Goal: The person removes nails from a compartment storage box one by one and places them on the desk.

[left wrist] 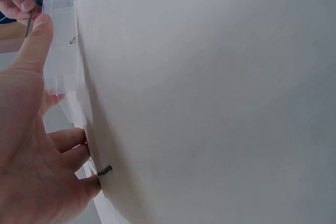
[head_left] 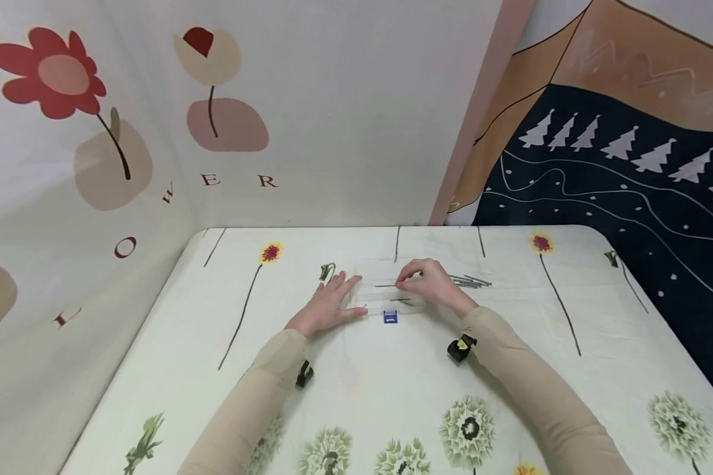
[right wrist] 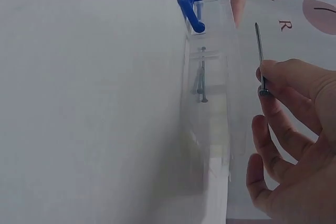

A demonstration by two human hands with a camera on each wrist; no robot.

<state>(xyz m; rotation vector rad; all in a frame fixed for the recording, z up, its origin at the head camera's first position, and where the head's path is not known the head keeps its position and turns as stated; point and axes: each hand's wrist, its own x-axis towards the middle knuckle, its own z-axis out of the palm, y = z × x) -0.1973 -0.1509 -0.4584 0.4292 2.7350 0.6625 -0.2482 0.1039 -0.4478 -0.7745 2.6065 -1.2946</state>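
A clear plastic box [right wrist: 215, 129] with a blue latch [head_left: 390, 316] lies on the table. In the right wrist view, a couple of nails [right wrist: 203, 80] show through its wall. My right hand [head_left: 429, 285] pinches one nail [right wrist: 260, 51] between thumb and fingertips, held over the box with its pointed end away from the palm. At the box's left end, my left hand [head_left: 327, 307] has its fingers spread, the thumb against the box's near edge. To the right of the box, partly behind the right hand, lies a bunch of loose nails [head_left: 472, 282].
A white cloth printed with flowers covers the table [head_left: 356, 389]. Behind it hangs a pale curtain [head_left: 344, 119] with flower prints, and a dark fabric with white trees [head_left: 618, 191] hangs at the right. Black wrist cameras [head_left: 460, 348] are strapped on both sleeves.
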